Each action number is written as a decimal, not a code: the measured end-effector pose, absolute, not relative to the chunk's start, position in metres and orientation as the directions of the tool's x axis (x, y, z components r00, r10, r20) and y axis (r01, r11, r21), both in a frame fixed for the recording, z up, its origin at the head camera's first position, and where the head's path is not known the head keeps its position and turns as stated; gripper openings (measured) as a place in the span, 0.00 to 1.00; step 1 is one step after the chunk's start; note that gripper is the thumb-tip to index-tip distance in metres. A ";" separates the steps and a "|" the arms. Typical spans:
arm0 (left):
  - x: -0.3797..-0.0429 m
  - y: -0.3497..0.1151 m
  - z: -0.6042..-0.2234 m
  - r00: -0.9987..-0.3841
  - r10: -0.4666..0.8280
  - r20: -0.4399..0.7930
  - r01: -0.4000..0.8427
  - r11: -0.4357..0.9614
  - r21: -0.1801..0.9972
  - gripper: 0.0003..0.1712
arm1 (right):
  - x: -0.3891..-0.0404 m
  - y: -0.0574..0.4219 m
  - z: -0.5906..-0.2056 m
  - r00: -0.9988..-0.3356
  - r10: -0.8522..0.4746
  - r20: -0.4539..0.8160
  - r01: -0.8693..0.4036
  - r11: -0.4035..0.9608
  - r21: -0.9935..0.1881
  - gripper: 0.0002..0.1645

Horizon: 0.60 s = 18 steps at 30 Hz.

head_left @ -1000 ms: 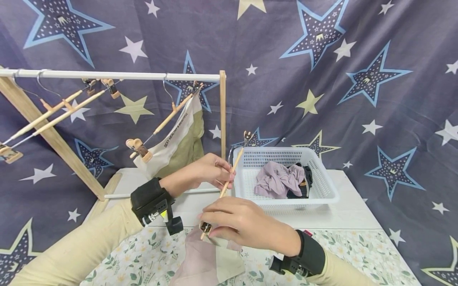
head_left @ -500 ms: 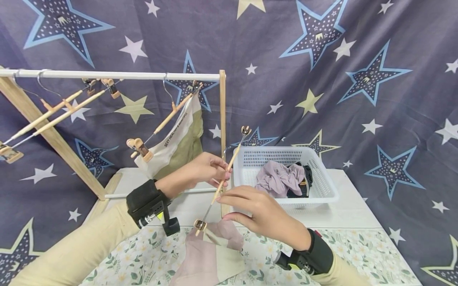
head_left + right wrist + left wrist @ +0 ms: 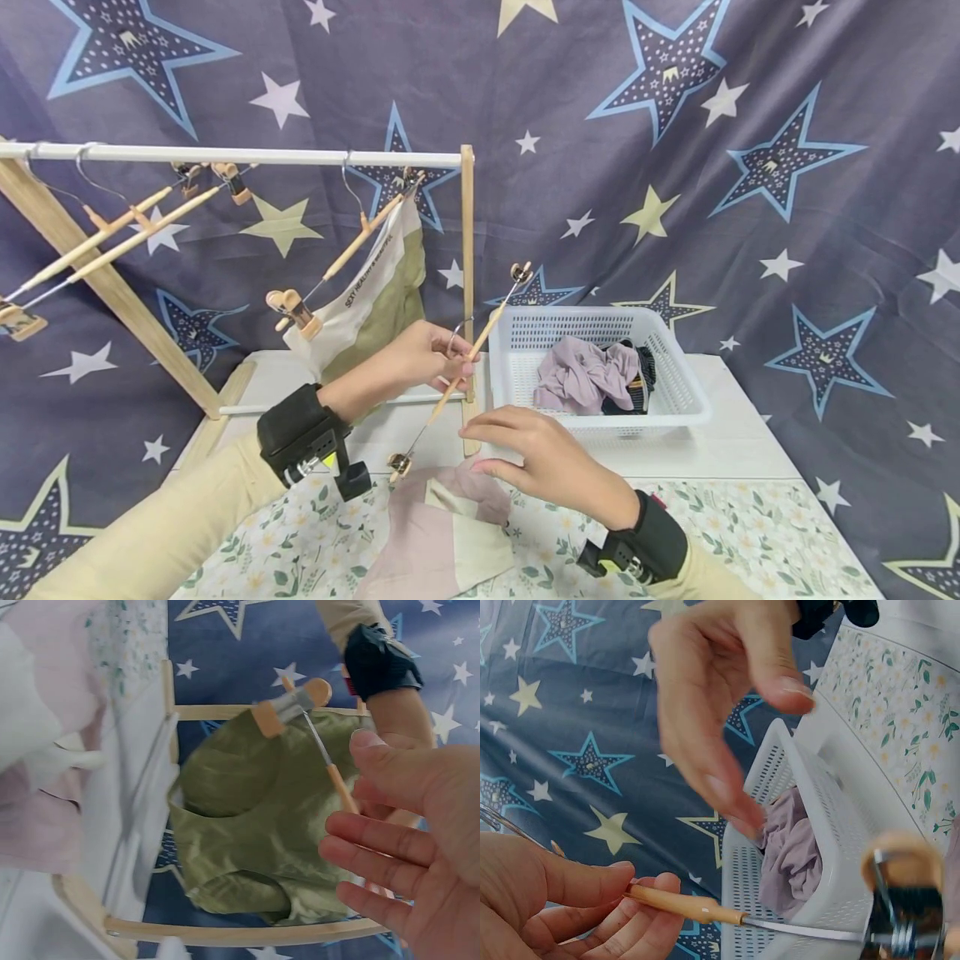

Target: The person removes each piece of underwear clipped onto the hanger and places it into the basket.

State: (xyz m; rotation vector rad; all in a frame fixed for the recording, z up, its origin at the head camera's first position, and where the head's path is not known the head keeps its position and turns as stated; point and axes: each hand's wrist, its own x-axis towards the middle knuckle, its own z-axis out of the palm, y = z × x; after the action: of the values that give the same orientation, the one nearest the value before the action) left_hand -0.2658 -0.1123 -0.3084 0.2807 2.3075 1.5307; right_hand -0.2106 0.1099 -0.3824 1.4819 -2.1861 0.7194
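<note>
In the head view my left hand [image 3: 427, 354] pinches the wooden bar of a clip hanger [image 3: 483, 337] between thumb and fingers. The hanger slants, with one metal-and-wood clip at its upper end and another low down, above a pale pink and cream garment [image 3: 420, 537] on the table. No cloth shows in either clip. Just right of the bar is my right hand [image 3: 536, 458], its fingers spread and relaxed, holding nothing. The left wrist view shows the pinched bar [image 3: 675, 901] closely, with a blurred clip [image 3: 904, 900] at its end.
A wooden rack [image 3: 467, 242] with a white rail stands at left. From it hang an olive and white garment [image 3: 382, 292] and two clip hangers [image 3: 127, 242] without clothes. A white basket [image 3: 682, 396] behind my right hand holds mauve cloth [image 3: 581, 375] and dark cloth [image 3: 641, 379].
My right hand has come off the hanger's lower clip and moved right. The left hand has shifted the hanger slightly left, and its lower clip now sits farther left and higher.
</note>
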 end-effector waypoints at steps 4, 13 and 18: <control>-0.265 -0.113 -0.310 -0.928 0.341 -0.153 -0.006 0.394 0.919 0.12 | -0.210 0.106 -0.393 -0.400 -0.753 0.522 -0.917 0.327 -0.230 0.23; -0.262 -0.121 -0.315 -0.949 0.312 -0.034 0.131 0.492 0.861 0.11 | -0.209 0.099 -0.412 -0.456 -0.831 0.319 -0.889 0.412 -0.198 0.36; -0.258 -0.127 -0.317 -0.946 0.319 0.053 0.223 0.527 0.820 0.12 | -0.210 0.097 -0.424 -0.442 -0.862 0.247 -0.895 0.405 -0.189 0.39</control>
State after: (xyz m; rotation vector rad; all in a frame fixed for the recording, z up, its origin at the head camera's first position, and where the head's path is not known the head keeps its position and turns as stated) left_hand -0.2582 -0.1268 -0.3174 0.4727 2.6537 1.4020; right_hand -0.2095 0.0967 -0.4237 1.5945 -2.5391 0.4473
